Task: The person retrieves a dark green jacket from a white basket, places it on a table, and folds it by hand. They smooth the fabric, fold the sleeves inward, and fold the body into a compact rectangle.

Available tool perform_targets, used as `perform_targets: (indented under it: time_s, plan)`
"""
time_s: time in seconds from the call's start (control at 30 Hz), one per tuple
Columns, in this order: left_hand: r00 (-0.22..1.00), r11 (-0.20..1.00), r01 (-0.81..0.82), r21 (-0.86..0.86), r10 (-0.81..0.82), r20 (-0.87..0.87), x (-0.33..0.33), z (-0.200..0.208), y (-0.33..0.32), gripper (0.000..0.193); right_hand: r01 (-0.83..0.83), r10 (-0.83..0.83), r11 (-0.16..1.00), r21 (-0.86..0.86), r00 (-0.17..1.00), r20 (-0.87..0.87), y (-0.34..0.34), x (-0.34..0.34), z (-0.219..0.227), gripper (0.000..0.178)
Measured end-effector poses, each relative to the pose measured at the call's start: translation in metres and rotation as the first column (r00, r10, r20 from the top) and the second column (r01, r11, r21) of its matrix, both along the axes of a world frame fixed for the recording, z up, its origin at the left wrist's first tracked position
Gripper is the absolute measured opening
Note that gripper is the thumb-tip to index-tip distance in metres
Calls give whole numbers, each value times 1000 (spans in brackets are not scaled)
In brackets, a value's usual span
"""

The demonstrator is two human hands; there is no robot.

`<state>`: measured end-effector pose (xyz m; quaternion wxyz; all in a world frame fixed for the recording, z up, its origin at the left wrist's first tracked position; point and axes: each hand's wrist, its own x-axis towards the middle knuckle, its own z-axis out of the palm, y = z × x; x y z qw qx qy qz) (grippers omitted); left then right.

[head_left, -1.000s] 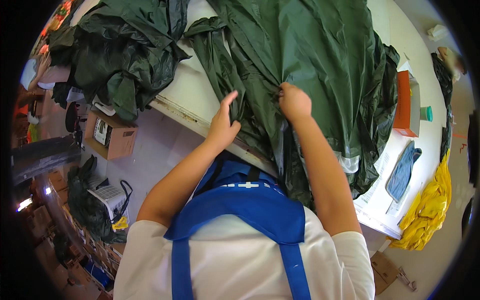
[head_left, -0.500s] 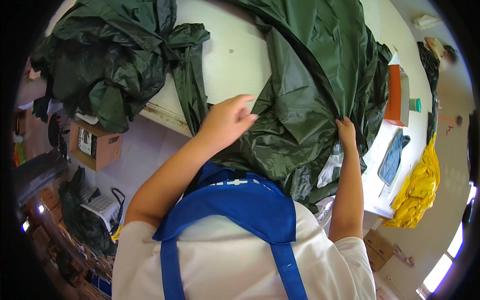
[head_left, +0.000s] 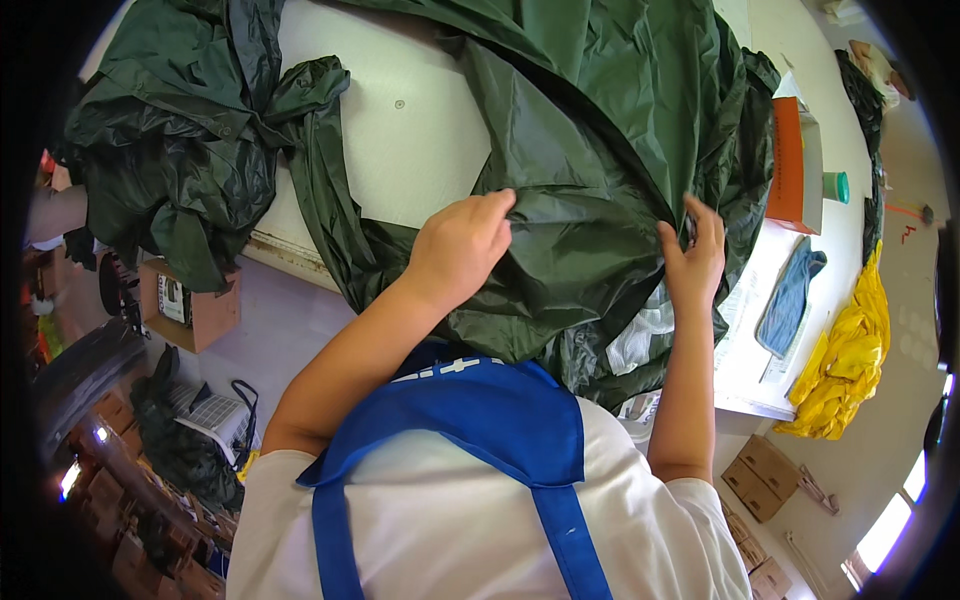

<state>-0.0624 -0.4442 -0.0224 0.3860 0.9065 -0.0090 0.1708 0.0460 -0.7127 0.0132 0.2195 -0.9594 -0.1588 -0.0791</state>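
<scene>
Green waterproof sheeting on a white bench, both hands engaged

Item 1. White bench (head_left: 410,150): runs from upper left to lower right, its near edge facing the person; bare surface shows between the two fabric masses.

Item 2. Dark green sheet (head_left: 600,160): thin, glossy, heavily creased; covers the middle and right of the bench and spills over the near edge toward the person's chest.

Item 3. Second green heap (head_left: 160,140): same material, bunched at the left end of the bench, joined to the sheet by a twisted strip hanging along the edge.

Item 4. Yellow garment (head_left: 840,370): crumpled at the far right end of the bench.

Item 5. Orange box (head_left: 790,165): on the bench just right of the sheet, a small teal cup (head_left: 836,186) beside it.

Item 6. Blue cloth (head_left: 790,300): lying on papers, between the box and the yellow garment.

Item 7. Left hand (head_left: 462,245): curled fingers closed on a fold at the sheet's near middle.

Item 8. Right hand (head_left: 692,255): fingers pinching the sheet's right edge, thumb against fabric.

Item 9. Cardboard box (head_left: 190,305): on the floor below the bench, left.
</scene>
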Motion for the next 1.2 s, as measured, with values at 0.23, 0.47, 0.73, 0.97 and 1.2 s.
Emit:
perform_targets:
  time_s: [0.23, 0.47, 0.73, 0.97, 1.2]
  plan:
    - [949, 992, 98, 75, -116, 294, 16, 43, -16, 36, -338, 457, 874, 350, 816, -355, 72, 4, 38, 63]
    - [958, 885, 62, -462, 77, 275, 15, 18, -48, 28, -55, 398, 683, 729, 865, -307, 46, -2, 26, 27]
    - [902, 929, 259, -264, -135, 409, 12, 64, -38, 25, -278, 299, 758, 590, 952, 64, 31, -10, 35, 38]
    - [827, 918, 395, 30, -369, 424, -25, 70, -61, 16, 239, 337, 292, 926, 881, -333, 33, -38, 19, 19]
    - [763, 839, 543, 27, -506, 401, -41, 61, -61, 11, 606, 601, -272, 747, 713, -360, 41, -58, 11, 17]
